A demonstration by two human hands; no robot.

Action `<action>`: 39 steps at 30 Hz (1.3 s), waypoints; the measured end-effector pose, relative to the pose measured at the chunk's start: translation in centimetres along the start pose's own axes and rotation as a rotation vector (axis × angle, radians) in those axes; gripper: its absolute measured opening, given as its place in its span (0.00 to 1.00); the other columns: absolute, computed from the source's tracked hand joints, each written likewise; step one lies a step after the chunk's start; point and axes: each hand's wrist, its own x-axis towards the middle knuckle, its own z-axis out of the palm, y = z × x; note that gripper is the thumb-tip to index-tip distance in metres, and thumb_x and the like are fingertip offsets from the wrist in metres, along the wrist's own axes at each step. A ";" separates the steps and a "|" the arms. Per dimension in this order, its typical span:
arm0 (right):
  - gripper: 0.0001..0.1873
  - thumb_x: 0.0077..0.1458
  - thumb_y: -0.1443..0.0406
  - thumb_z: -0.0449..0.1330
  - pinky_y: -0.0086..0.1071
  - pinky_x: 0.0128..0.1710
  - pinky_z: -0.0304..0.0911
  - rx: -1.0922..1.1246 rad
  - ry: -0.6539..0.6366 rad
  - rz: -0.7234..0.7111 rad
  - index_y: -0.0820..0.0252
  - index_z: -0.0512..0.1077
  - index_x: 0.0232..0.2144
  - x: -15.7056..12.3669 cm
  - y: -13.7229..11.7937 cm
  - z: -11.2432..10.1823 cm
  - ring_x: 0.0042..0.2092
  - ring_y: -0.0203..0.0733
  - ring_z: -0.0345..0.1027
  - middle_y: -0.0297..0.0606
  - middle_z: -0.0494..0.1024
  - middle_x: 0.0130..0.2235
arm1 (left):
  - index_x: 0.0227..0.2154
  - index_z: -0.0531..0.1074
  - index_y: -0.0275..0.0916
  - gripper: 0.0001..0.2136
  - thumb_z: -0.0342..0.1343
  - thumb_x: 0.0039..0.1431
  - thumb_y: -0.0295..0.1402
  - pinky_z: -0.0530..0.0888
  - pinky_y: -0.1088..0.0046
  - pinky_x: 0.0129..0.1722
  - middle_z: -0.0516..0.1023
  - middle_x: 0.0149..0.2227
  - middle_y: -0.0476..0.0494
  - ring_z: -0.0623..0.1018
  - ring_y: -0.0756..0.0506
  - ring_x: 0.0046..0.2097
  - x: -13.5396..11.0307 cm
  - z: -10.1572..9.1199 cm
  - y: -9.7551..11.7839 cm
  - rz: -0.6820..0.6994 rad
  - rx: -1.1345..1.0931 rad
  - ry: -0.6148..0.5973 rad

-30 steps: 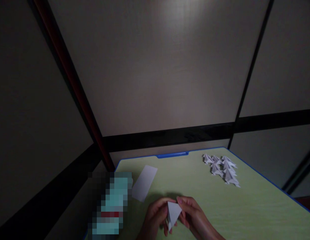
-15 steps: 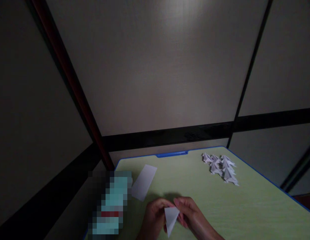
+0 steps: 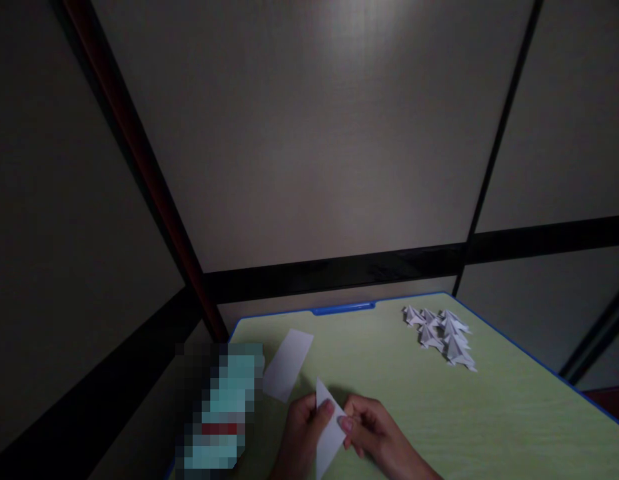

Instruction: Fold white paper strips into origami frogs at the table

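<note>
Now the white paper triangle [image 3: 327, 445] looks part-folded.
Left hand [image 3: 302, 430] and right hand [image 3: 375, 428] pinch it over the pale green surface [image 3: 489, 413]; pointy white paper shapes [image 3: 456, 349] look finished, one flat white paper strip [image 3: 288, 365] seems left.

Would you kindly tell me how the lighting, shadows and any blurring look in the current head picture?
Head view: dim overall, with a soft glare at the top of the pale panel; head view: faint shadows on the green table beyond the left hand and right hand; head view: the teal object is pixelated, its details unreadable.
</note>
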 end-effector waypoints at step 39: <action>0.13 0.34 0.69 0.59 0.22 0.20 0.47 0.435 -0.066 -0.008 0.60 0.64 0.28 0.0 0.0 -0.2 0.22 0.30 0.54 0.28 0.63 0.21 | 0.22 0.71 0.33 0.20 0.54 0.34 0.49 0.59 0.78 0.19 0.69 0.18 0.48 0.64 0.52 0.20 -0.4 0.4 0.1 -0.152 -0.098 -0.062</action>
